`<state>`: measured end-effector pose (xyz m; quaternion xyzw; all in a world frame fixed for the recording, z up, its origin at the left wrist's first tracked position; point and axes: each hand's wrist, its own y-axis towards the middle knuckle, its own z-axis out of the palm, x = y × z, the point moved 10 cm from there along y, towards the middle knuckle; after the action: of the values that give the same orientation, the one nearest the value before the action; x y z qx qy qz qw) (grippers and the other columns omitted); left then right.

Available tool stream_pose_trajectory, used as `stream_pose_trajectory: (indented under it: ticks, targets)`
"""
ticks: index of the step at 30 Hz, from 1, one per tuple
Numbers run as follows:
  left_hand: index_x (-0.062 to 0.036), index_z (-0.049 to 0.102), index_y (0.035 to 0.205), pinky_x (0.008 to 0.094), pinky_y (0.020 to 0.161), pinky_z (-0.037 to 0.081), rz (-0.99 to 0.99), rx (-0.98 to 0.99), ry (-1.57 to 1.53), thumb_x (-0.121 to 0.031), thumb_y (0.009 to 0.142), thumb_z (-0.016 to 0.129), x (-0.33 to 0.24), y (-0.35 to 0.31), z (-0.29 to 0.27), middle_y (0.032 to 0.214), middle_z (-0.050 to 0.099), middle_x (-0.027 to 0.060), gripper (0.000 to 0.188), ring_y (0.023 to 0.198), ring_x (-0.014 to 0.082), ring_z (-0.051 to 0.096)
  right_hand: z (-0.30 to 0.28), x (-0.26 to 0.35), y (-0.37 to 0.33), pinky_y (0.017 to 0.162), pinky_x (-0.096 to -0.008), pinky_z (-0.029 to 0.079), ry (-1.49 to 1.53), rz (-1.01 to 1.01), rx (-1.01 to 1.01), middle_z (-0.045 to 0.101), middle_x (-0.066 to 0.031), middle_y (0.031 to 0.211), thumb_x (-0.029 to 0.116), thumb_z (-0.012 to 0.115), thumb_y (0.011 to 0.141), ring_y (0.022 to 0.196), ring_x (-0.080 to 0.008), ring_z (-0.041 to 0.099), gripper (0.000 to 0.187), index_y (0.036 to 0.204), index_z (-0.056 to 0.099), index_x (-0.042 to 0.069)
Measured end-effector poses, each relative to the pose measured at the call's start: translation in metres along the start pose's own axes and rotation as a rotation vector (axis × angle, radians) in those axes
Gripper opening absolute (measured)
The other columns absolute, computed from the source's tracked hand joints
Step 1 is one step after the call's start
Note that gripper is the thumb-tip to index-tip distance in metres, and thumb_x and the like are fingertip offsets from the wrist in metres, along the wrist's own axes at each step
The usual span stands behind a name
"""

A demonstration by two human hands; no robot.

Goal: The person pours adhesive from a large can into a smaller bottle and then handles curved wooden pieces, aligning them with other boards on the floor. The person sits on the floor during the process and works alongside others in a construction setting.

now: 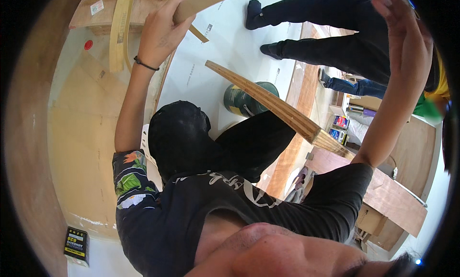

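My left hand (165, 30), raised at the upper left, is closed on the end of a wide tan strip (206, 2). From there the strip curves up and right, out of view. At the upper right my right hand (405, 35) is lifted, its fingers stretched out and partly cut off by the top edge; I see nothing in it. Between my arms a long plywood piece with a layered edge (273, 104) slants down to the right, its lower end near my right elbow. Other tan strips (120, 35) hang beside my left hand.
Beyond my knees a dark green bucket (235, 102) stands on a white printed sheet (191, 80). A person in dark trousers (316, 8) stands at the upper right. A black and yellow can (76, 247) is at the lower left. Wooden boards (393, 195) lie at the right.
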<state>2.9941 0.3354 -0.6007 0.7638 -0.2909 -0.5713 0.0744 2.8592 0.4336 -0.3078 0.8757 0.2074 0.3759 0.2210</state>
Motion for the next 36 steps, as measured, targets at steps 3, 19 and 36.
stream_pose_trajectory:
  ticks: [3, 19, 36]
  targets:
    - [-0.0045, 0.055, 0.130, 0.0321, 0.082, 0.053, -0.076, 0.152, -0.110, -0.009, 0.085, 0.068, 0.035, -0.023, 0.023, 0.114, 0.064, 0.0173, 0.047, 0.097, 0.0243, 0.064, 0.002, -0.021, -0.018, 0.065, -0.0241, 0.053, -0.108, 0.147, -0.057, 0.064, -0.0137, 0.094, 0.014, 0.064, 0.092, 0.073, -0.0165, 0.064, 0.044, 0.129, 0.045, -0.001]
    - [-0.0001, 0.059, 0.124, 0.0289, 0.089, 0.049, -0.120, 0.346, -0.583, -0.015, 0.094, 0.064, 0.101, -0.073, 0.108, 0.115, 0.067, 0.0072, 0.034, 0.099, 0.0133, 0.060, 0.092, 0.007, -0.124, 0.094, -0.0434, 0.051, -0.432, 0.390, 0.719, 0.059, -0.0207, 0.127, 0.024, 0.089, 0.058, 0.113, -0.0330, 0.063, 0.114, 0.147, 0.019, 0.010]
    - [-0.0013, 0.054, 0.131, 0.0325, 0.104, 0.044, -0.307, 0.403, -0.553, -0.014, 0.099, 0.054, 0.109, -0.078, 0.102, 0.129, 0.060, 0.0114, 0.034, 0.119, 0.0216, 0.057, 0.047, -0.015, -0.084, 0.068, -0.0303, 0.058, -0.520, 0.231, 0.617, 0.072, -0.0158, 0.087, 0.016, 0.074, 0.083, 0.072, -0.0232, 0.073, 0.041, 0.116, 0.061, -0.005]
